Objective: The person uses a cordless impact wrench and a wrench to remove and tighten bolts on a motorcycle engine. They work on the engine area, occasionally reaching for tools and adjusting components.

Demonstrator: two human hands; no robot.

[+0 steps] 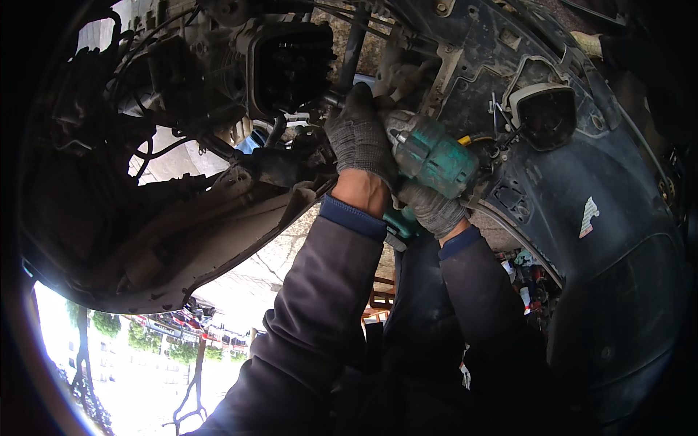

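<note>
My right hand [434, 208], in a grey knit glove, is wrapped round the grip of a scuffed teal impact wrench [438, 158]. The wrench's metal nose points up and to the left, close beside my other hand. My left hand [358, 134], gloved as well, reaches in among the vehicle's dark parts. Its fingers are curled near a short dark cylindrical piece [334, 99], just right of a squarish dark opening with a pale rim [252, 76]. What those fingers hold is mostly hidden by the glove.
A dark curved body panel [611, 211] fills the right side, with a pale-rimmed dark housing [515, 109] lying against it. At left, a large curved liner [218, 254] hangs below hoses and brackets. Assorted items [531, 280] lie low at the right.
</note>
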